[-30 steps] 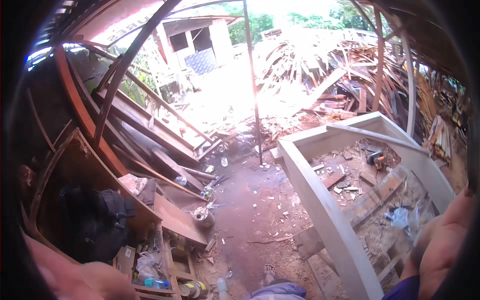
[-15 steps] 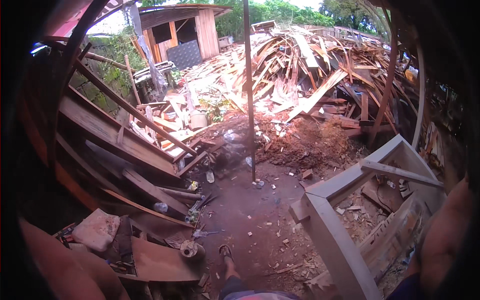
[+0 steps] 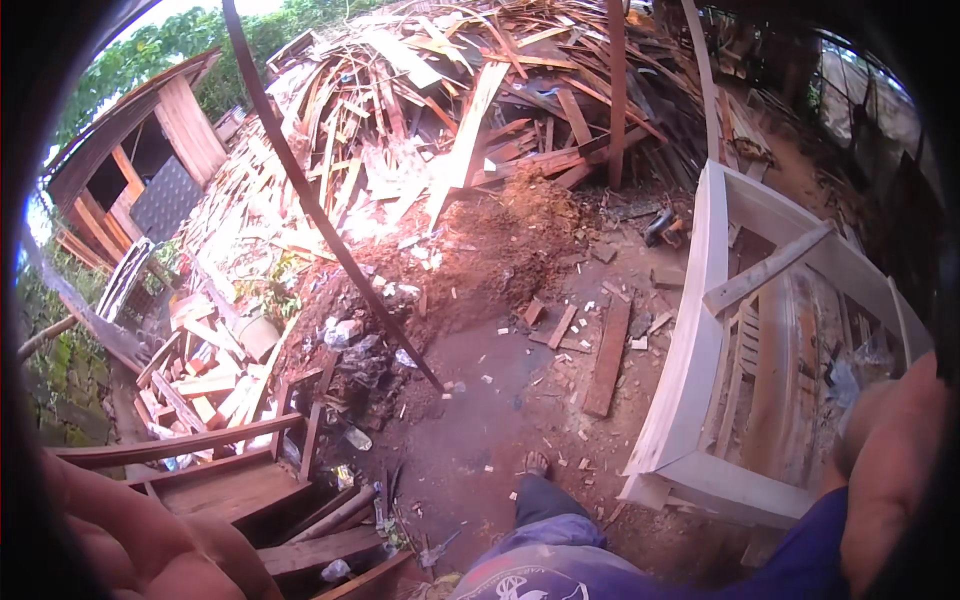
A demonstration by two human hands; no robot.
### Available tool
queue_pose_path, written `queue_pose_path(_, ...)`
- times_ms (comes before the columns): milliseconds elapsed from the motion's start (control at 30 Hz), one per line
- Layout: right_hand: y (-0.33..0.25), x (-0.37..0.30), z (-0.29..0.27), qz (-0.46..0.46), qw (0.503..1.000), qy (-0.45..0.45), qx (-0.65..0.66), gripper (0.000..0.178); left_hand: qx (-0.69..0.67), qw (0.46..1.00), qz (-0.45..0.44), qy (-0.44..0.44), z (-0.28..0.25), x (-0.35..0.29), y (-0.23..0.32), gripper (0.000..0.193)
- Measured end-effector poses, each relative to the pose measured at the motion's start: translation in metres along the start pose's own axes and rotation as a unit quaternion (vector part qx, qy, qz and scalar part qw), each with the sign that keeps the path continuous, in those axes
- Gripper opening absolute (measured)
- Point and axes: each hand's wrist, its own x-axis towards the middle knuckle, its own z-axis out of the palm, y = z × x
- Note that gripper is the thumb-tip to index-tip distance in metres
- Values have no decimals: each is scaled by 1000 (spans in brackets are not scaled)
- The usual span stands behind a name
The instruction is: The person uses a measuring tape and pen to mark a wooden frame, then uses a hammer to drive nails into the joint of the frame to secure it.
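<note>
Only my bare arms show, at the two lower edges; both hands are out of view. My left arm (image 3: pixel 160 530) is bent at the lower left, in front of a brown wooden trough-like piece (image 3: pixel 235 485). At the lower right, my right arm (image 3: pixel 895 465) is bent beside a large pale wooden frame (image 3: pixel 690 330). A loose grey batten (image 3: pixel 770 268) lies across the frame's far part. Inside the frame, slats and a long board (image 3: pixel 770 370) are visible. Whether either hand holds something cannot be seen.
My foot (image 3: pixel 537 463) stands on dark ground strewn with wood chips. A slanting pole (image 3: pixel 315 200) rises ahead. Beyond lies a big heap of scrap boards (image 3: pixel 400 110), with a wooden shed (image 3: pixel 150 150) at far left. One reddish plank (image 3: pixel 608 360) lies near the frame.
My view has swung right and tilted, so the shed and pole appear further left. More of my shirt and leg shows. Both arms stay at the edges.
</note>
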Motion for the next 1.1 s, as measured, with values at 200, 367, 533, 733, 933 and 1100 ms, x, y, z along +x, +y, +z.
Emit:
queue_pose_path(200,90,-1,69,65,992,14,-105,24,-91,990,-18,104,133,64,-143,35)
queue_pose_path(367,191,-37,158,296,937,-3,-184,16,-266,910,-319,-20,417,34,-235,14)
queue_pose_path(533,249,-80,217,477,866,-55,-137,12,-407,683,-385,-468,685,-289,-224,33)
queue_pose_path(733,361,-82,277,569,787,-115,-209,9,-418,499,-423,-631,822,-229,-248,30)
queue_pose_path(933,510,-89,341,602,760,-92,-228,15,-503,491,-441,-558,1005,-54,-402,27)
queue_pose_path(1100,588,-114,344,661,708,-138,-206,14,-478,689,-393,-377,1187,303,-492,28)
